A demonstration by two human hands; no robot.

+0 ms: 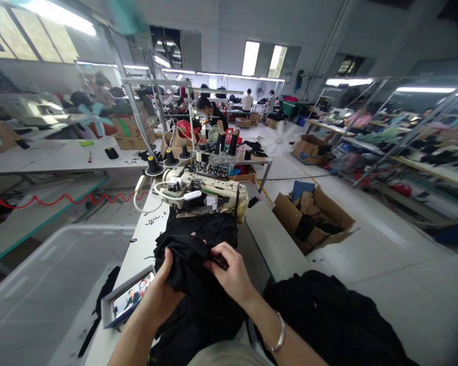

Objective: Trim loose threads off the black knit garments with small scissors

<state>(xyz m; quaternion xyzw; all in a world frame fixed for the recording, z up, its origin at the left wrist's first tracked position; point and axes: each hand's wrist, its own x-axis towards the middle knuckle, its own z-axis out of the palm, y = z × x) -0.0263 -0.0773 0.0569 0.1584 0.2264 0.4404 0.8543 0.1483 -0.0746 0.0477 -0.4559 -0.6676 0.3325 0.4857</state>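
Observation:
Black fabric (198, 274) is gathered in front of the sewing machine (206, 190) and hangs down toward my lap. My left hand (164, 284) grips its left side, with the thumb on top and the other fingers mostly behind the cloth. On the right, my right hand (229, 269) is closed at the fabric's edge, its fingers curled around a small dark tool whose shape is partly hidden. Part of the same cloth lies on the machine bed, just below the needle area.
A phone in a box (132, 297) stands beside my left forearm. Left is a translucent bin (61, 239). A black fabric pile (328, 315) lies at the right, with an open carton (313, 216) beyond. Thread cones (152, 163) stand behind the machine; people work farther back.

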